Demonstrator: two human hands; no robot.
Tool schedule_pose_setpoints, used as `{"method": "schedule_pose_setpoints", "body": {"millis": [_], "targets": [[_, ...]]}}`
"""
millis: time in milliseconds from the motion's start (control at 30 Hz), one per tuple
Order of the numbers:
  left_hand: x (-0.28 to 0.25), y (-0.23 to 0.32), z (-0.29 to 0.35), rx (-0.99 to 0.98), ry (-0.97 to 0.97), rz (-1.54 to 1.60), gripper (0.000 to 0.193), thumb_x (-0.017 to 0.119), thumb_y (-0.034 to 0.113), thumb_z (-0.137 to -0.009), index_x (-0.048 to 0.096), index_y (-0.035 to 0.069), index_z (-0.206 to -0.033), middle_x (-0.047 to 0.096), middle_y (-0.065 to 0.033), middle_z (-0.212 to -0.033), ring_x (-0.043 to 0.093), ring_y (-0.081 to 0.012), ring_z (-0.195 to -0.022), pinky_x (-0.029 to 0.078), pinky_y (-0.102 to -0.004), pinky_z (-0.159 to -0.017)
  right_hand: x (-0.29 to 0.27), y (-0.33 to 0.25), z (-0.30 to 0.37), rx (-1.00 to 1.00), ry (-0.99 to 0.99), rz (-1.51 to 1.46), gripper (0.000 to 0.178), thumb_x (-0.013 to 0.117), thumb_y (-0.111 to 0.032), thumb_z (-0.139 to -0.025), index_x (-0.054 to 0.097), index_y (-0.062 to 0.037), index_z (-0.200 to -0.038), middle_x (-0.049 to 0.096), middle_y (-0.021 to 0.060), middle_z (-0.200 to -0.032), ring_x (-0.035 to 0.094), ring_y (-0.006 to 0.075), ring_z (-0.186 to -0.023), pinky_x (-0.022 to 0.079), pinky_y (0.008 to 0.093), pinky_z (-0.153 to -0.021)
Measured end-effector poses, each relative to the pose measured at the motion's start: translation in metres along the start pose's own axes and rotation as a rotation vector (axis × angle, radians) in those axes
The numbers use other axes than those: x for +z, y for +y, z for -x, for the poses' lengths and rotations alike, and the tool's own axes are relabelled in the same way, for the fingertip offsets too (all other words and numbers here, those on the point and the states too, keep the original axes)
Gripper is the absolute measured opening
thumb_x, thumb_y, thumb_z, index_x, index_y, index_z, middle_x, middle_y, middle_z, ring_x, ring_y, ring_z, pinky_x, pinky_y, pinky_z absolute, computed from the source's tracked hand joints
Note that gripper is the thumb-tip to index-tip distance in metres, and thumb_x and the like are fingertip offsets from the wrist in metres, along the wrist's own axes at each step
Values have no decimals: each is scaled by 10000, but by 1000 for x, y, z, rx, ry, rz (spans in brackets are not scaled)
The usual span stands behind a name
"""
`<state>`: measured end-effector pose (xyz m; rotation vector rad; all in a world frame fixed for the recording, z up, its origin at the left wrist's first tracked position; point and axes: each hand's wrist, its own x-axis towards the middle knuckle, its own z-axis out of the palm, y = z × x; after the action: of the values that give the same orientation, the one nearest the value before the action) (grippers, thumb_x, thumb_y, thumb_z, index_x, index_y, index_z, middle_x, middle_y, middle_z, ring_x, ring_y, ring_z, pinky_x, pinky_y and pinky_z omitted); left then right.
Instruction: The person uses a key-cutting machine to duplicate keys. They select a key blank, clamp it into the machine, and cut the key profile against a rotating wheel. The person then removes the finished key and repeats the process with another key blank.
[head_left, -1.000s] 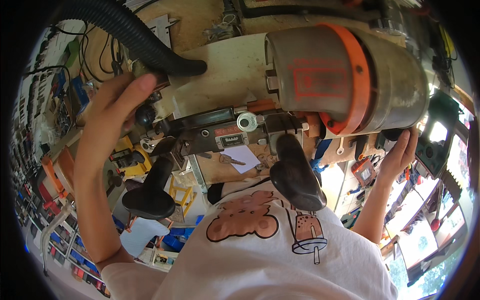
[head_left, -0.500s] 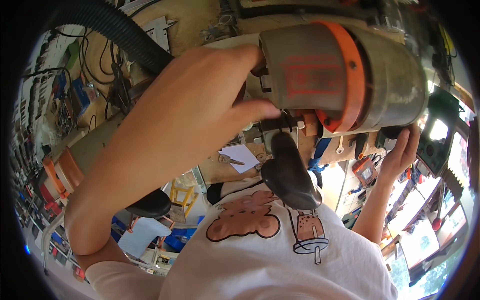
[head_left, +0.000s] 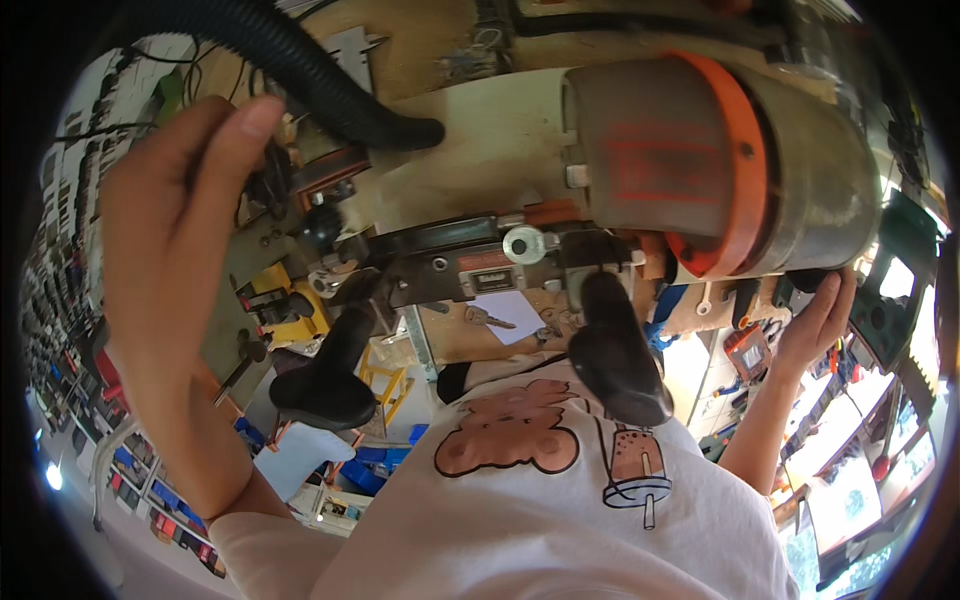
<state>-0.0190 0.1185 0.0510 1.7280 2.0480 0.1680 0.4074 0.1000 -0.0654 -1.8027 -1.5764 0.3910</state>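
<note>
A key cutting machine (head_left: 460, 105) fills the upper middle, with a see-through guard (head_left: 655, 150) and orange ring (head_left: 738, 150) at its right. My left hand (head_left: 175, 185) is off the machine's left end, thumb stretched away from loosely bent fingers, with nothing visible in it. Its fingertips are partly hidden. My right hand (head_left: 818, 320) reaches up to a black box-like part (head_left: 808, 278) under the motor end, fingers stretched against it. Two black wing knobs, left (head_left: 325, 375) and right (head_left: 618, 350), hang from the front clamps. Between them is a pale round knob (head_left: 524, 243).
A key (head_left: 488, 318) lies partly on white paper (head_left: 512, 310) below the machine. A black ribbed hose (head_left: 340, 95) crosses the upper left. Tools hang at right, among them a green saw-edged one (head_left: 890, 270). Beyond my left arm stands a yellow-and-black device (head_left: 295, 310).
My left hand has swung left, away from the guard, uncovering the clamps, the round knob and the hose's end. The view has shifted slightly left; my right hand stays at the black part.
</note>
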Motion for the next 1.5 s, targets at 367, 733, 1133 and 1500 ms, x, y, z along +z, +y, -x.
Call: {"method": "schedule_pose_setpoints", "body": {"millis": [367, 733, 1133, 1500], "targets": [[22, -26, -11, -304, -379, 345, 522, 589, 519, -757, 582, 6, -658, 501, -12, -586, 476, -114, -514, 334, -274, -485, 4, 6, -1, 41, 16, -47, 350, 403, -204, -944, 480, 60, -1160, 543, 106, -1067, 497, 160, -952, 372, 265, -862], [50, 48, -17, 441, -222, 204, 257, 569, 216, -849, 566, -37, -894, 517, -36, -613, 434, -113, -490, 382, -268, -506, 4, -5, -4, -9, -49, -146, 341, 383, -189, -948, 482, 59, -1160, 544, 87, -1038, 498, 137, -934, 370, 252, -854], [45, 51, -23, 402, -205, 117, 249, 510, 180, -877, 562, -41, -774, 467, -80, -549, 391, -138, -424, 325, -293, -443, 3, -11, -1, 5, -21, -70, 324, 407, -178, -942, 501, 59, -1143, 558, 92, -1030, 500, 138, -941, 371, 248, -854], [22, -1, -1, -90, -122, -95, 560, 629, 463, -753, 517, -47, -552, 377, -98, -423, 364, -209, -402, 284, -329, -433, 4, 0, -3, 25, -11, -101, 309, 392, -163, -944, 494, 55, -1139, 551, 83, -1033, 501, 133, -923, 380, 248, -840]]}}
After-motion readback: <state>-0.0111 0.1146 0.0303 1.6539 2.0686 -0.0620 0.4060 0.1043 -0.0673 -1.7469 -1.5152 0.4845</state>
